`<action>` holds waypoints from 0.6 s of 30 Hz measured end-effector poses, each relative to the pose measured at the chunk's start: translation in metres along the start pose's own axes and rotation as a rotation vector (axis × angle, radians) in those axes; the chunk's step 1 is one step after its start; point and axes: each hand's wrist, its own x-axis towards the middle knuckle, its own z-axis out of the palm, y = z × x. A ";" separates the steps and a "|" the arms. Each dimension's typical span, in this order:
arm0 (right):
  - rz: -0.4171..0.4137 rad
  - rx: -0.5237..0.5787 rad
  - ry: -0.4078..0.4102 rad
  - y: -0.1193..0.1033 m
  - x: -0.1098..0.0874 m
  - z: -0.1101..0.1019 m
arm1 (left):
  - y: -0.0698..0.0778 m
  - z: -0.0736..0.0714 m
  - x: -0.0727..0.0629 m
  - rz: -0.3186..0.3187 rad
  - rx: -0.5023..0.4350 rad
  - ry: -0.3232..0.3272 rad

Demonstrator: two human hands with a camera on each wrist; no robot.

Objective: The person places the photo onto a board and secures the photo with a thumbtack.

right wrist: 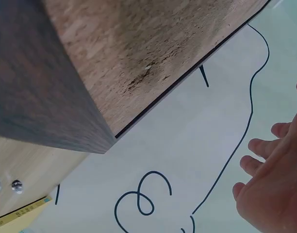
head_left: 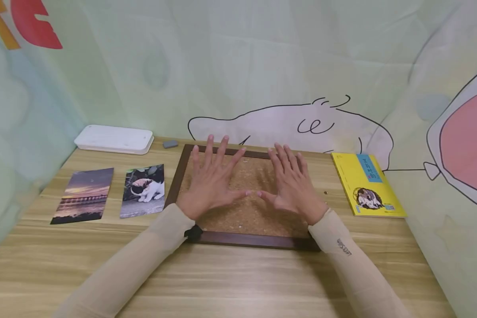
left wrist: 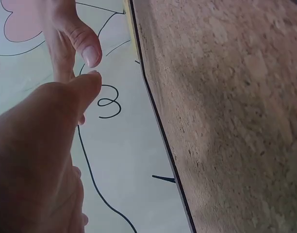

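A corkboard (head_left: 258, 218) with a dark brown frame lies flat on the wooden table. Above its left half my left hand (head_left: 210, 183) is spread, palm down, fingers pointing to the far edge. My right hand (head_left: 293, 185) mirrors it over the right half. The two thumb tips point at each other with a narrow gap between them. In both wrist views a space shows between the hands and the cork, and neither hand holds anything. Small shiny specks sit on the cork near its far and near edges.
Left of the board lie a sunset photo (head_left: 85, 194) and a cat photo (head_left: 144, 190). Behind them are a white case (head_left: 115, 139) and a grey block (head_left: 170, 144). On the right are small metal pins (right wrist: 17, 186) and a yellow book (head_left: 363, 185). A printed curtain (head_left: 238, 66) stands behind.
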 end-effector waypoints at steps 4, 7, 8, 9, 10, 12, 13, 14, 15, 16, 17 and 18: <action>-0.001 0.032 0.028 0.004 -0.002 -0.001 | -0.001 -0.001 0.000 -0.013 -0.016 -0.016; 0.004 0.052 0.034 0.006 -0.005 -0.002 | -0.003 -0.002 0.000 -0.015 -0.033 -0.009; 0.008 0.054 0.032 0.007 -0.006 -0.003 | -0.004 -0.002 0.000 -0.016 -0.040 -0.002; 0.013 0.056 0.029 0.008 -0.007 -0.003 | -0.006 -0.003 0.000 -0.017 -0.050 0.006; 0.018 0.057 0.026 0.009 -0.008 -0.004 | -0.007 -0.003 -0.001 -0.018 -0.053 0.018; 0.029 0.061 0.023 0.011 -0.011 -0.005 | -0.011 -0.005 -0.002 -0.027 -0.072 0.036; 0.033 0.061 0.025 0.012 -0.012 -0.005 | -0.014 -0.005 -0.002 -0.032 -0.082 0.041; 0.035 0.062 0.028 0.014 -0.013 -0.005 | -0.016 -0.005 -0.003 -0.038 -0.093 0.047; 0.036 0.066 0.030 0.015 -0.015 -0.006 | -0.019 -0.006 -0.005 -0.044 -0.106 0.049; 0.039 0.066 0.035 0.017 -0.016 -0.006 | -0.021 -0.006 -0.006 -0.049 -0.120 0.050; 0.041 0.070 0.039 0.019 -0.018 -0.006 | -0.024 -0.006 -0.007 -0.053 -0.135 0.047; 0.043 0.076 0.042 0.021 -0.019 -0.006 | -0.026 -0.006 -0.008 -0.056 -0.151 0.044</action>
